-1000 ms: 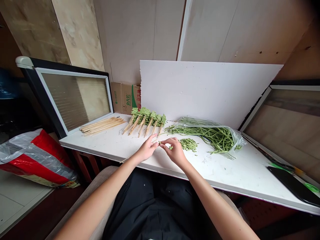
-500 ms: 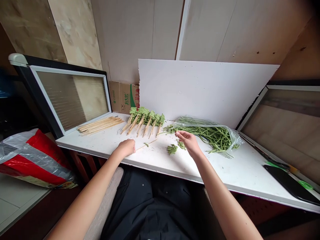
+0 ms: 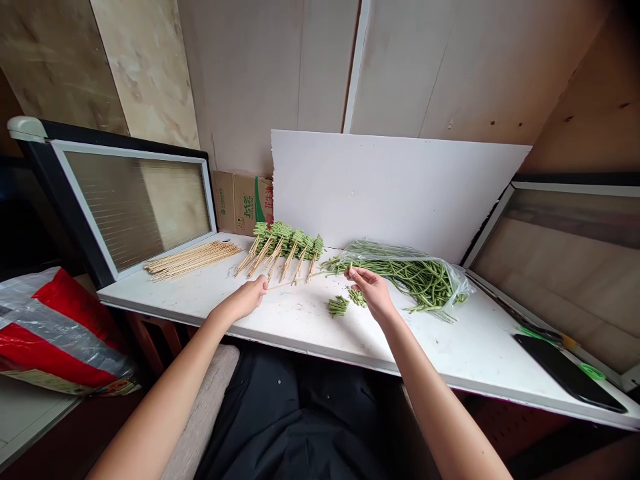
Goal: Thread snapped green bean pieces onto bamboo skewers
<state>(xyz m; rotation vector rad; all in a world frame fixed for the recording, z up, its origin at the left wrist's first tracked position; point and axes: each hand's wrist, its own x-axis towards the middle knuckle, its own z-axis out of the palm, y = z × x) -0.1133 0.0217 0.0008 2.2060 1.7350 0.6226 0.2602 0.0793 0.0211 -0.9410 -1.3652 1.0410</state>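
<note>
My left hand [image 3: 246,300] is closed on the butt of a thin bamboo skewer [image 3: 293,281], which points right across the white table [image 3: 210,293]. My right hand [image 3: 369,288] hovers just past the skewer's tip, thumb and forefinger pinched on something small that I cannot make out. Two small heaps of cut green bean pieces [image 3: 339,305] lie on the table just left of the right hand. Behind it, long green beans [image 3: 417,275] spill out of a clear plastic bag. Several finished bean skewers [image 3: 287,243] lie in a row at the back.
A pile of bare skewers [image 3: 189,259] lies at the table's left end. A white board [image 3: 390,190] leans on the wall, beside a cardboard box [image 3: 243,201]. Glass-lidded freezers [image 3: 125,193] flank the table. A black phone [image 3: 567,371] lies at right, a red-and-white bag [image 3: 47,333] at left.
My hands, together a second ago, have parted. The left drew back holding the skewer; the right reached over the cut pieces and now pinches near the long beans.
</note>
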